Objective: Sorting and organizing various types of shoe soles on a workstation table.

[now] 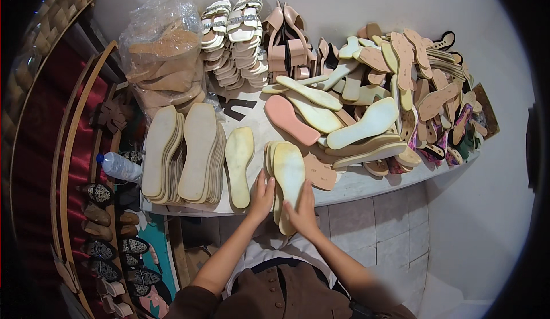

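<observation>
A small stack of pale cream shoe insoles (289, 173) hangs partly over the table's front edge, its heel ends toward me. My left hand (262, 197) presses its left side, and my right hand (303, 213) closes round the right side near the heel. Just left of the stack lies a single yellowish insole (238, 164). Farther left stand two tall piles of beige insoles (199, 150), neatly layered. A tan insole piece (319, 173) with small print touches the stack's right side. Behind it rests a pink insole (290, 119).
A heap of mixed insoles and soles (401, 90) covers the table's right side. White sandals (243, 24), pink sandals (289, 50) and a clear plastic bag (163, 61) of tan soles line the back. Left of the white table (355, 186) are a water bottle (121, 167) and shoe racks.
</observation>
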`<state>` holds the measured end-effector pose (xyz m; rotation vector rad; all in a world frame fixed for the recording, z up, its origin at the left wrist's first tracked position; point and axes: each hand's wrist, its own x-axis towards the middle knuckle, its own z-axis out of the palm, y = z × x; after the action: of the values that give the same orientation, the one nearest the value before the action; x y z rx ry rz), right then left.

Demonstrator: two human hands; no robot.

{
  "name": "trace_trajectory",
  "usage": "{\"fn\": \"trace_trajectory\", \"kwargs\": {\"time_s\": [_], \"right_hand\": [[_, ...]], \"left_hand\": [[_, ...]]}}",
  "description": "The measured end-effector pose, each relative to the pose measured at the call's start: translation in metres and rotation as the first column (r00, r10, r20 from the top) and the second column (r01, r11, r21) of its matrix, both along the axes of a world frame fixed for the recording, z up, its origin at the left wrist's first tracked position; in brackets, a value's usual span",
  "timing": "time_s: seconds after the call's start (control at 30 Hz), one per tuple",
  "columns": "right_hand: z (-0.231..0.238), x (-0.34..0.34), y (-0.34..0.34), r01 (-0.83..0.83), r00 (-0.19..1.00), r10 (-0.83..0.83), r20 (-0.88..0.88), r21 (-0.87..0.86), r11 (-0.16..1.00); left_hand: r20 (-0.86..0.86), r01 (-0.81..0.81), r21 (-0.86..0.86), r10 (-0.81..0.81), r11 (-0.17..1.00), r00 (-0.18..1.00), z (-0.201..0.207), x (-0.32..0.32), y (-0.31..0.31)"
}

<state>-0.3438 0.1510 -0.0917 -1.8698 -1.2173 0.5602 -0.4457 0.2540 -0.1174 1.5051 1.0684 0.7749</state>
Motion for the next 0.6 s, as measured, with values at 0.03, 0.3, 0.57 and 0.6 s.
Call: {"fn": "trace_trajectory", "kwargs": {"time_s": [0.03,0.3,0.57,0.6], "right_hand": [[-0.004,0.01,0.008,0.053,0.998,-0.052,-0.046,0.004,0.999],[-0.022,0.049,0.081,0.149,0.84,-0.044,-0.541,0.153,0.977],[-0.009,0.047,0.1,0.061,0.879,-0.035,-0.475,0.04,0.997],[-0.01,0.05,0.101,0.068,0.877,-0.036,-0.48,0.049,0.996]], "left_hand": [[0.002,0.007,0.038,-0.007,0.999,1.0,-0.001,0.003,0.007],[-0.075,-0.019,-0.046,0.016,0.999,0.997,-0.005,0.029,0.037],[-0.05,-0.087,-0.089,0.082,0.992,0.995,0.002,0.037,0.052],[-0.048,-0.095,-0.095,0.091,0.991,0.995,0.003,0.038,0.054]]}}
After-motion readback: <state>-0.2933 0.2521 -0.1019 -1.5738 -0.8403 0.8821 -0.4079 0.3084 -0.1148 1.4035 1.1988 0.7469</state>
